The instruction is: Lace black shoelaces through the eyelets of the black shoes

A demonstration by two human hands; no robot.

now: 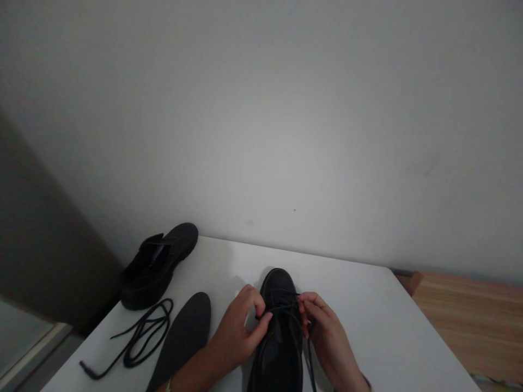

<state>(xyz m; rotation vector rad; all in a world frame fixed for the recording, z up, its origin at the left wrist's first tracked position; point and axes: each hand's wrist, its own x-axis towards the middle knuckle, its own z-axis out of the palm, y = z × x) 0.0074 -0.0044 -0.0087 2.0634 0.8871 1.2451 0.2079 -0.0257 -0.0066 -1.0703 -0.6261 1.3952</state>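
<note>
Two hands: both of yours work at the black leather lace-up shoe (280, 326), which stands on the white table (388, 326) at six o'clock with its toe pointing to twelve.
Left hand (239, 332): your fingers are curled, thumb and forefinger pinching the thin black shoelace (286, 310) on the shoe's left side, near the top eyelets.
Right hand (327, 332): your fingertips are pressed together on the same lace at the shoe's right edge; a loose strand hangs down beside that hand toward six o'clock.
Lace: it runs taut across the tongue between your two pinches.
Dark grey flat insole (183, 337): lying on the table at eight o'clock, just beside your left forearm.
Spare black lace (134, 335): loosely coiled at nine o'clock, beyond the insole.
Second black shoe (157, 267): unlaced, at ten o'clock near the table's far left corner, well apart from your hands.
Pale wall (261, 136): behind the table at twelve o'clock.
</note>
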